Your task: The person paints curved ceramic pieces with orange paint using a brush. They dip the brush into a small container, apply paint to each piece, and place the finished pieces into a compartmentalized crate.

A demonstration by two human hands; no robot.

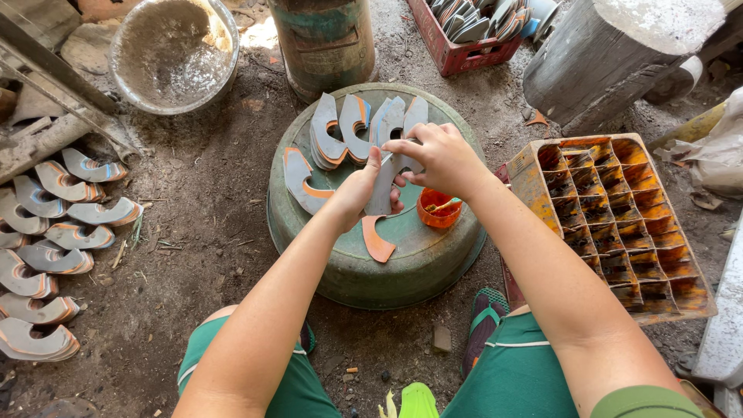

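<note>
At centre frame the person sits over an upturned green basin (433, 263) that serves as a desk. The left hand (362, 186) is closed around the lower part of a curved grey metal piece (381, 193), thumb raised along its edge, holding it upright and steady. The right hand (437, 155) comes over from above with fingers curled, pinching at the top of the same piece; whether it also holds a small applicator cannot be told.

A small orange pot (439, 209) stands on the basin just right of the hands, with a stick resting in it, judged to be kept within easy reach. Orange-edged curved pieces (352, 128) are fanned along the basin's far rim, overlapping, probably set apart to dry. One more (302, 182) lies flat to the left, and an orange piece (376, 241) lies near the front edge.

At the left of the frame, similar pieces (46, 255) lie in rows on the earth floor. At right stands an orange compartmented crate (619, 217), its cells empty. A metal bowl (172, 54) sits upper left, a red crate of pieces (464, 31) at top.
</note>
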